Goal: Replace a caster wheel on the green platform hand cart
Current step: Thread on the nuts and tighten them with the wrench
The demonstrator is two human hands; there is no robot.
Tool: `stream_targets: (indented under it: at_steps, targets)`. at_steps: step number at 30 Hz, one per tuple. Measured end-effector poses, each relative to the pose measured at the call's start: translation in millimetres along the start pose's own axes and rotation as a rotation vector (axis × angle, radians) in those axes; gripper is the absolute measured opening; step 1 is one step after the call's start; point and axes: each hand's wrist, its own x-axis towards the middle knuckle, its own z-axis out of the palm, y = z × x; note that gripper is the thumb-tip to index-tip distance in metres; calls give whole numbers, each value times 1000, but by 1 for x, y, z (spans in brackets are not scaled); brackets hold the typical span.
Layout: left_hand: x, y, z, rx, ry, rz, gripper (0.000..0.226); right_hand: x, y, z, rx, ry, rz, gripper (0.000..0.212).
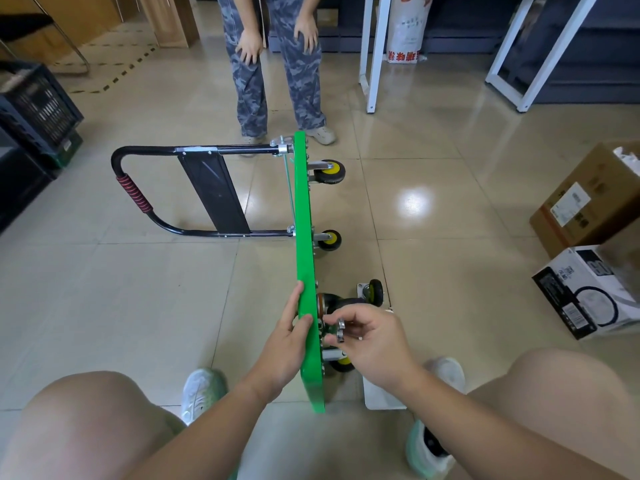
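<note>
a: where's the cart relative to the hands?
b: green platform cart stands on its long edge, running straight away from the hands. its near end sits between them. handle lies flat on the floor, off to the left hand's side.

a: left hand?
b: left hand grips the deck's upper edge near the close end, fingers curled over the rim, thumb laid along it.

a: right hand?
b: right hand is just beside the deck's underside, across from the left hand. thumb and fingertips pinch a small metal tool, its tip close to the deck. cannot tell whether it touches a bolt.

a: wheels?
b: one mounted caster just under the right hand, partly hidden by it. a loose caster on the floor just beyond the right hand, apart from the deck. two far casters bolted on, well beyond both hands.

a: anything else?
b: a standing person past the cart's far end, hands on thighs.
</note>
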Motion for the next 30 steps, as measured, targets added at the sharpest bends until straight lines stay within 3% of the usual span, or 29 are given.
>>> stream_targets:
  at_steps: [4,10,13,21,26,30]
  targets:
    - [-2,2,1,-3,-3,-11,54,1,1,4,6,28,-27,26]
    - [-1,2,0,17,-9,-5,54,9,0,8,-35,-64,-9,38]
    - [-1,-1,0,14,-1,-4,54,26,-7,9,-52,-70,62,45]
    - [1,-2,0,15,-8,-12,55,102,-11,5,-159,-104,293,24]
    - [4,-6,-2,26,-14,-5,56,115,2,5,-5,-105,429,18]
    - [5,-6,-2,-2,-21,-11,57,113,-3,-2,128,-45,424,18]
